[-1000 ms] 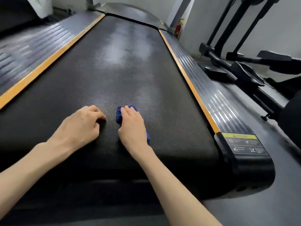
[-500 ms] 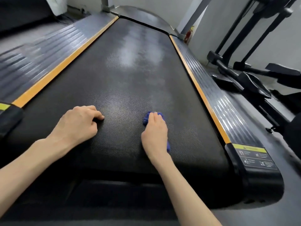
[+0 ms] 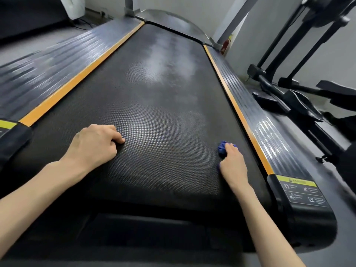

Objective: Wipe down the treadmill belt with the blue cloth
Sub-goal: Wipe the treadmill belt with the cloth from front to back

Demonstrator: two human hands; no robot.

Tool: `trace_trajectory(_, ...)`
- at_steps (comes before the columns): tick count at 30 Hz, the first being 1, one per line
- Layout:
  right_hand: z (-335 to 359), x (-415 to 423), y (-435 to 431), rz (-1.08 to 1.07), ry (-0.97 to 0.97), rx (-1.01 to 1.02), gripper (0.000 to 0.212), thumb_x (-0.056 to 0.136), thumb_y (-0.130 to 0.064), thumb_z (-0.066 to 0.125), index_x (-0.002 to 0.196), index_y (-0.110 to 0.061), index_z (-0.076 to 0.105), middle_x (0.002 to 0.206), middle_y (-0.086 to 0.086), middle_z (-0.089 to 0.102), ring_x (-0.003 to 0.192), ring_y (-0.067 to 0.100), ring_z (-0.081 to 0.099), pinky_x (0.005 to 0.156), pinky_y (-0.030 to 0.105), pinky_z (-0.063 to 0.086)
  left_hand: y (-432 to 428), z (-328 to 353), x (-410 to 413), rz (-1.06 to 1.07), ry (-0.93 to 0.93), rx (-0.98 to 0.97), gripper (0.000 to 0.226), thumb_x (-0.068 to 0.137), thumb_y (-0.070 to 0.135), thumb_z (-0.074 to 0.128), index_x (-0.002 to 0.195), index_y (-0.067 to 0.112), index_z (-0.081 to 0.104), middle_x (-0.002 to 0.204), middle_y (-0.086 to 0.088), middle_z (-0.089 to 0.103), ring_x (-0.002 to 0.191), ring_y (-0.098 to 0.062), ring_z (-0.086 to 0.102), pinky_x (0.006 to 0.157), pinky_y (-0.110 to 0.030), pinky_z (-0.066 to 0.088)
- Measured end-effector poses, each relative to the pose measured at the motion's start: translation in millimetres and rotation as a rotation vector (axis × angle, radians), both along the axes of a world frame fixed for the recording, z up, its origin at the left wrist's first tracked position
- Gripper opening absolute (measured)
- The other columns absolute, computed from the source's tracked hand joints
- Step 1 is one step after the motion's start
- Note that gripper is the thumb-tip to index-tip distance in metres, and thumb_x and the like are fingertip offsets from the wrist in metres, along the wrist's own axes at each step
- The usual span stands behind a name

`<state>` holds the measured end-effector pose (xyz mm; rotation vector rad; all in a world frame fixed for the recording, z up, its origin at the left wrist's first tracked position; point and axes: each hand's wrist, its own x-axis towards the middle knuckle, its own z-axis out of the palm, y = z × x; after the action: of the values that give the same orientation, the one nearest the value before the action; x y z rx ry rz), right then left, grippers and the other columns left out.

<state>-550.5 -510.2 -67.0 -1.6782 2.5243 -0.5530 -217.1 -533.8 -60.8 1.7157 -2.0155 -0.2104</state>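
The black textured treadmill belt runs away from me between two orange-edged side rails. My right hand lies flat on the bunched blue cloth and presses it onto the belt near the right edge, close to the rear end. Only a small part of the cloth shows, past my fingers and by my palm. My left hand rests on the belt's left half with its fingers curled under, holding nothing.
Ribbed grey side rails with orange strips flank the belt. A black end cap with a yellow warning label sits at the rear right corner. An elliptical machine stands close on the right. Another machine's deck lies at far left.
My right hand has slid the blue cloth rightward across the belt, from beside my left hand to near the right rail. My left hand stayed in place.
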Motion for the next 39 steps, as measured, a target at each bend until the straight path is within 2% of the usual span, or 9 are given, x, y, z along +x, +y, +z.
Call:
trace_trajectory(4, -4.0, 55.8, -9.8, 0.078, 0.097, -0.106, 0.032, 0.077, -0.004, 0.036, 0.106, 0.000, 0.051, 0.114, 0.017, 0.053, 0.106, 0.034, 0.048, 0.090, 0.036, 0.035, 2.5, -2.1, 0.7, -0.023, -0.015, -0.033, 0.035, 0.076, 0.006, 0.054, 0.092, 0.031, 0.074, 0.100, 0.010, 0.069, 0.093, -0.031, 0.062, 0.079, -0.041, 0.052)
trace_trajectory(11, -0.2, 176.8, -28.8, 0.757, 0.026, -0.081, 0.056, 0.084, -0.001, 0.045, 0.139, -0.006, 0.037, 0.148, 0.009, 0.034, 0.139, 0.022, 0.025, 0.111, 0.026, 0.013, 6.7, -3.4, -2.0, -0.012, -0.053, -0.076, 0.032, 0.079, 0.008, 0.054, 0.094, 0.028, 0.074, 0.098, 0.006, 0.069, 0.093, -0.032, 0.062, 0.076, -0.041, 0.052)
trace_trajectory(18, 11.3, 22.4, -26.5, 0.110, -0.050, 0.019, 0.052, 0.082, 0.001, 0.047, 0.133, -0.009, 0.044, 0.142, 0.008, 0.041, 0.128, 0.026, 0.038, 0.099, 0.030, 0.031, 10.3, -7.0, -0.9, -0.041, 0.014, -0.108, 0.047, 0.069, 0.025, 0.035, 0.095, 0.028, 0.074, 0.093, 0.007, 0.068, 0.091, -0.028, 0.062, 0.075, -0.039, 0.051)
trace_trajectory(21, 11.5, 48.9, -38.0, 0.042, -0.036, 0.019, 0.034, 0.081, 0.001, 0.048, 0.115, -0.003, 0.049, 0.125, 0.013, 0.049, 0.114, 0.030, 0.045, 0.087, 0.032, 0.036, 12.8, -10.6, -1.8, -0.037, -0.001, -0.133, 0.047, 0.070, 0.025, 0.035, 0.096, 0.026, 0.074, 0.091, 0.007, 0.067, 0.091, -0.025, 0.063, 0.073, -0.035, 0.050)
trace_trajectory(28, -2.1, 154.0, 5.9, 0.784, -0.043, -0.065, 0.066, 0.072, -0.012, 0.026, 0.135, -0.008, 0.046, 0.144, 0.007, 0.041, 0.136, 0.020, 0.033, 0.111, 0.021, 0.015, 6.9, -7.7, -0.8, -0.012, 0.017, -0.104, 0.044, 0.071, 0.022, 0.036, 0.093, 0.028, 0.075, 0.093, 0.006, 0.068, 0.091, -0.028, 0.063, 0.075, -0.039, 0.052)
trace_trajectory(31, -1.4, 83.6, 21.4, 0.516, -0.012, -0.076, 0.068, 0.072, -0.016, 0.024, 0.137, -0.019, 0.044, 0.148, -0.001, 0.037, 0.138, 0.014, 0.030, 0.112, 0.022, 0.015, 11.4, -13.7, 3.1, -0.060, 0.031, -0.106, 0.039, 0.079, 0.010, 0.044, 0.100, 0.026, 0.072, 0.095, 0.006, 0.065, 0.093, -0.025, 0.061, 0.076, -0.043, 0.053)
trace_trajectory(34, 0.8, 3.8, 42.1, 0.135, 0.058, -0.069, 0.060, 0.080, -0.014, 0.025, 0.137, -0.017, 0.044, 0.144, 0.006, 0.041, 0.131, 0.025, 0.038, 0.109, 0.035, 0.026, 11.5, -15.2, 10.3, -0.171, 0.059, -0.070, 0.043, 0.080, -0.001, 0.045, 0.107, 0.022, 0.070, 0.103, 0.008, 0.064, 0.102, -0.019, 0.058, 0.083, -0.045, 0.051)
trace_trajectory(37, -7.7, -15.4, 51.6, -0.091, 0.005, -0.152, 0.043, 0.091, -0.008, 0.036, 0.132, -0.009, 0.048, 0.137, 0.011, 0.047, 0.128, 0.030, 0.040, 0.108, 0.042, 0.029, 5.8, -12.6, 21.2, -0.234, 0.095, -0.049, 0.046, 0.076, -0.006, 0.042, 0.101, 0.019, 0.072, 0.108, 0.009, 0.065, 0.106, -0.018, 0.059, 0.089, -0.046, 0.050)
trace_trajectory(39, -14.3, 2.5, 44.7, -0.129, 0.048, -0.221, 0.044, 0.091, -0.022, 0.032, 0.124, -0.004, 0.055, 0.126, 0.016, 0.056, 0.120, 0.035, 0.047, 0.104, 0.047, 0.035, 4.1, -11.2, 29.7, -0.217, 0.083, -0.090, 0.046, 0.074, 0.004, 0.035, 0.095, 0.022, 0.072, 0.104, 0.010, 0.066, 0.102, -0.018, 0.060, 0.087, -0.046, 0.051)
